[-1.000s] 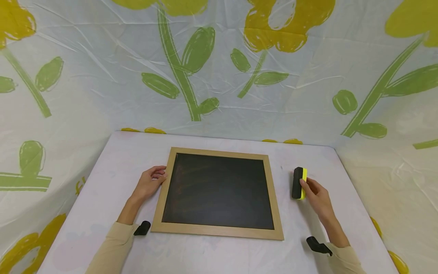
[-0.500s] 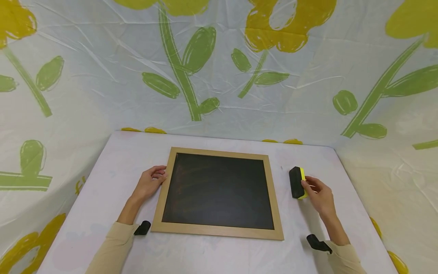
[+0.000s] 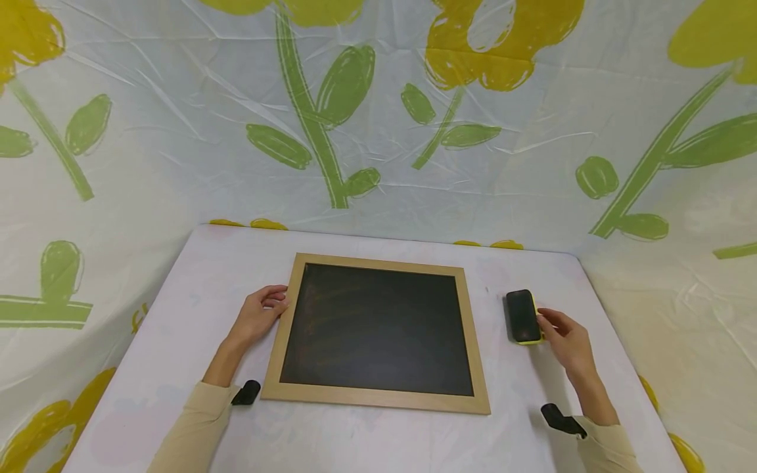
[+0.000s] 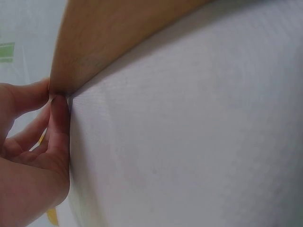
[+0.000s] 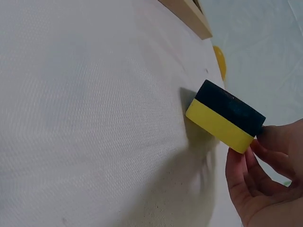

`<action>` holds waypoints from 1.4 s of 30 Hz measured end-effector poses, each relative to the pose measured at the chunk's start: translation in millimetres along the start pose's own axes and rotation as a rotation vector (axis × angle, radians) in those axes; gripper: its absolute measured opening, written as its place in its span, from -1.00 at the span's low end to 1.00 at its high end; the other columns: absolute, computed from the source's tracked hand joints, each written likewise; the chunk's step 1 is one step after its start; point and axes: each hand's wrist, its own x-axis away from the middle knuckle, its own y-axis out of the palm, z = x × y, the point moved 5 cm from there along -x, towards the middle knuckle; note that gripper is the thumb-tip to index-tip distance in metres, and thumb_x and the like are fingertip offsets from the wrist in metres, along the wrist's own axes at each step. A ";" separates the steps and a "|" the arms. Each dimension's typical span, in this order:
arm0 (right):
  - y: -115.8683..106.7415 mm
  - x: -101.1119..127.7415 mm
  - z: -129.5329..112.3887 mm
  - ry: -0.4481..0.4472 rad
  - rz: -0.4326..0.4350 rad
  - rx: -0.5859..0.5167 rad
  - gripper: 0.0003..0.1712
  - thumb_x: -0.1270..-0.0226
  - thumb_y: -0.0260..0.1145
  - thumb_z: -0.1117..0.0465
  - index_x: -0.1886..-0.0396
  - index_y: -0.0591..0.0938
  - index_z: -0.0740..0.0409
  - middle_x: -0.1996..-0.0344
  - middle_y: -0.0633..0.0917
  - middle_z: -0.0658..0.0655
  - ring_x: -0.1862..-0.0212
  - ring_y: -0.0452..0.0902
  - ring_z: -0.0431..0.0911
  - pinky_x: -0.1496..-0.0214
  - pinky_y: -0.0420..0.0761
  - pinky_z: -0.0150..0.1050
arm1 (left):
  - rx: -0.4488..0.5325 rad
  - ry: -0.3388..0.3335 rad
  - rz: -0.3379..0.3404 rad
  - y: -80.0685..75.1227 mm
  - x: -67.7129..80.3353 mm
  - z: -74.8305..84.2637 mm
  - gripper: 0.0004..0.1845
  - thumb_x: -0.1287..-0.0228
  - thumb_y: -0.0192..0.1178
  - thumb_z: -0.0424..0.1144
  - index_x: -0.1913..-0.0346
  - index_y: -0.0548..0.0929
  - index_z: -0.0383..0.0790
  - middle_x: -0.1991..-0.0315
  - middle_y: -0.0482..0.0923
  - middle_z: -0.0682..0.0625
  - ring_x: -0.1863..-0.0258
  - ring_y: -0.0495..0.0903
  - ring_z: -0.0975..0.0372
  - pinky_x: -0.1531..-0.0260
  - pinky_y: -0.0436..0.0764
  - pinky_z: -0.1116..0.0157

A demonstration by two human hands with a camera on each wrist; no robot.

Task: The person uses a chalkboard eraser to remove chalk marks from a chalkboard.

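Since a second ago the eraser (image 3: pixel 523 316) has tipped from standing on its long edge to lying flat, black felt up and yellow side down, while the right hand (image 3: pixel 566 341) has drifted slightly outward with it; nothing else has shifted. Largest thing between the two hands is the chalkboard (image 3: pixel 376 328), lying flat on the white-covered table (image 3: pixel 195 309) with its wooden frame (image 3: pixel 375 397) all round. Its dark face looks wiped, with only faint smears and no writing that I can make out, so the cleaning appears done and what seems left is letting go of the eraser. The left hand (image 3: pixel 258 314) rests on the table against the frame's left edge, and the left wrist view shows thumb and fingertips (image 4: pixel 57 113) pinching that edge. The eraser sits just off the board's right side, apart from the frame. In the right wrist view the right hand's fingertips (image 5: pixel 272 139) touch its near end, fingers bent; whether they truly grip it or only rest against it I cannot tell.
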 end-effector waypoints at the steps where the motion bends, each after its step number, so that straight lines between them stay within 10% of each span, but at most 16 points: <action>1: -0.1 -0.2 1.2 0.008 -0.004 -0.005 -0.41 -0.63 0.13 -0.02 -0.35 0.51 0.36 -0.23 0.56 0.43 0.25 0.43 -0.56 0.24 0.50 -0.60 | -0.001 0.000 0.001 -0.1 -0.1 0.1 -0.57 -0.48 0.24 -0.27 -0.30 0.55 -0.38 -0.02 0.63 -0.25 0.04 0.63 0.01 0.23 0.54 0.47; 7: 2.0 -2.2 3.3 0.014 -0.005 -0.025 -0.39 -0.60 0.17 -0.05 -0.35 0.52 0.36 -0.21 0.58 0.41 0.22 0.48 -0.50 0.23 0.51 -0.58 | -0.002 0.004 0.000 -0.2 -0.6 0.2 -0.58 -0.48 0.24 -0.28 -0.30 0.55 -0.38 -0.01 0.63 -0.25 0.04 0.63 0.02 0.23 0.55 0.48; 16: 22.8 -2.3 -8.7 0.039 -0.099 0.048 -0.17 -0.53 0.13 -0.29 -0.43 0.44 0.30 -0.29 0.51 0.43 -0.22 0.47 0.25 0.23 0.46 -0.56 | -0.003 0.000 -0.006 -0.4 -0.5 0.7 -0.56 -0.49 0.24 -0.25 -0.31 0.54 -0.38 -0.02 0.63 -0.26 0.03 0.63 0.00 0.22 0.56 0.47; 37: 13.6 -1.2 -27.0 -0.018 -0.024 0.165 -0.19 -0.44 0.33 -0.17 -0.37 0.45 0.38 -0.26 0.53 0.49 -0.17 0.54 0.37 0.29 0.51 -0.42 | -0.009 0.016 0.001 -0.4 -1.1 -0.7 -0.58 -0.48 0.25 -0.27 -0.29 0.55 -0.39 0.01 0.64 -0.25 0.05 0.65 0.01 0.22 0.55 0.47; 42: 11.7 1.3 -18.8 -0.022 0.003 0.205 -0.19 -0.40 0.41 -0.08 -0.36 0.44 0.43 -0.24 0.49 0.51 -0.17 0.46 0.37 0.09 0.57 -0.10 | 0.002 0.018 0.005 -0.7 -2.6 -2.3 -0.58 -0.47 0.25 -0.28 -0.29 0.56 -0.38 0.01 0.65 -0.25 0.05 0.65 0.00 0.22 0.54 0.48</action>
